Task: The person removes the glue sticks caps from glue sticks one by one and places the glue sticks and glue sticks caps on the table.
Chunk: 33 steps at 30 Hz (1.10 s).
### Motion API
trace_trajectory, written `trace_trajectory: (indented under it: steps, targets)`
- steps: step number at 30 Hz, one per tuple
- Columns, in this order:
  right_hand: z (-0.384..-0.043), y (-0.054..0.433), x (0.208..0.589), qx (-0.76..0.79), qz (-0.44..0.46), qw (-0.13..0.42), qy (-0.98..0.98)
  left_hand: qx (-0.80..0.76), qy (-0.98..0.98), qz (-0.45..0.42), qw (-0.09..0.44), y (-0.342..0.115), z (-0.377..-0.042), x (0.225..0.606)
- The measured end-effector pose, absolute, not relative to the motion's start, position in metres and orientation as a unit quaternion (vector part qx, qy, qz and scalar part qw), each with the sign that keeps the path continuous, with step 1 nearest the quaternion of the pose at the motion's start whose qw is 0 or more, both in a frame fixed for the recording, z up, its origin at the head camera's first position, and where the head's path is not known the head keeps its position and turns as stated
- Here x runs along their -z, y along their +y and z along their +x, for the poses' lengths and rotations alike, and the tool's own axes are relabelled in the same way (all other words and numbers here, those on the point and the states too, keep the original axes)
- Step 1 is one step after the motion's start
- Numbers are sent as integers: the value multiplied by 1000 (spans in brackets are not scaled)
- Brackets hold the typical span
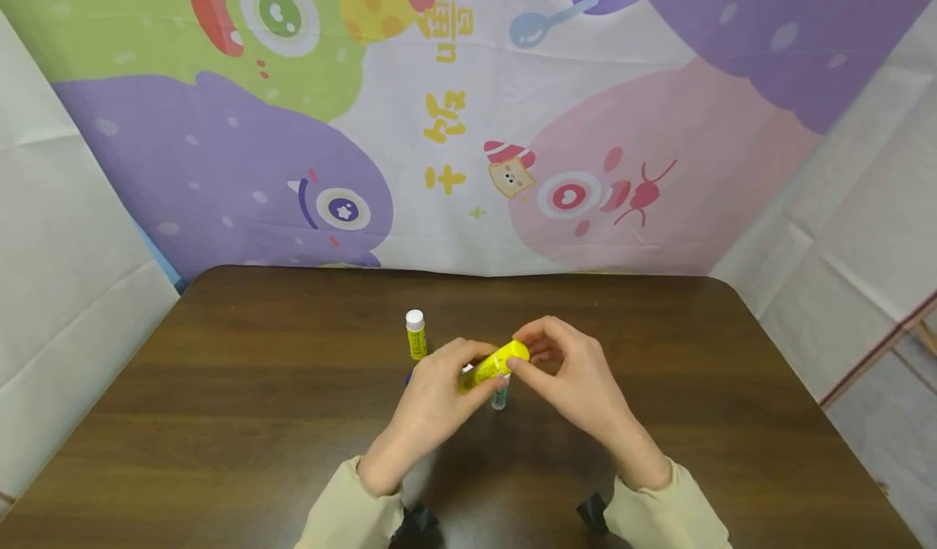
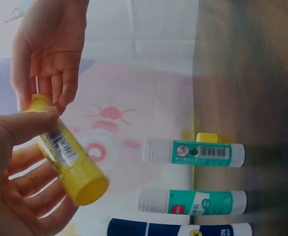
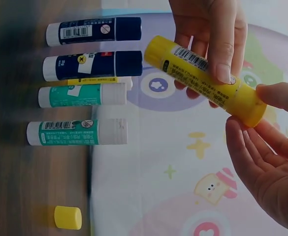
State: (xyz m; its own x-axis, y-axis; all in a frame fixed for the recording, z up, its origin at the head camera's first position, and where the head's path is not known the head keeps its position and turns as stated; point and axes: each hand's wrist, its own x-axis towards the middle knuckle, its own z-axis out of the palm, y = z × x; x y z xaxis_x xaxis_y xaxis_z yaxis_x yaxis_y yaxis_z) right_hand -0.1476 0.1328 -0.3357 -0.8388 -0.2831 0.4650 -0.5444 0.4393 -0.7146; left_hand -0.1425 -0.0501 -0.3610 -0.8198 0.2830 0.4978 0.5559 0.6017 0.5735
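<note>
A yellow glue stick [image 1: 489, 365] is held up above the table, tilted, between both hands. My left hand [image 1: 439, 382] grips its body, thumb across the barcode label in the left wrist view. At the capped end, my right hand [image 1: 578, 374] pinches the yellow cap [image 3: 252, 105] between thumb and fingers. The cap meets the body, with a thin pale line at the joint. Another yellow glue stick [image 1: 416, 339], white at its top, stands upright on the table behind my left hand. A loose yellow cap [image 3: 68, 217] sits on the table.
Two teal glue sticks with clear caps [image 3: 80, 132] [image 3: 84, 95] and two navy ones [image 3: 92, 30] [image 3: 89, 66] stand in a row, mostly hidden behind my left hand in the head view. A cartoon-printed cloth [image 1: 454, 224] hangs at the back edge of the brown table [image 1: 256, 419].
</note>
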Motion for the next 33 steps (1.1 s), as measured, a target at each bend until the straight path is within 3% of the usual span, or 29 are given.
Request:
trace_trajectory:
  steps: [11,22,33]
  targets:
    - [-149,136,342,-536,237,101,-804,370,-855,-261,253,-61,-145,351]
    - [-153,125,347,-587,253,111,-761,322,-843,-285,323,-69,-147,347]
    - [-159,116,348,-590,247,136,-757,322,-835,-296,333,-73,-151,346]
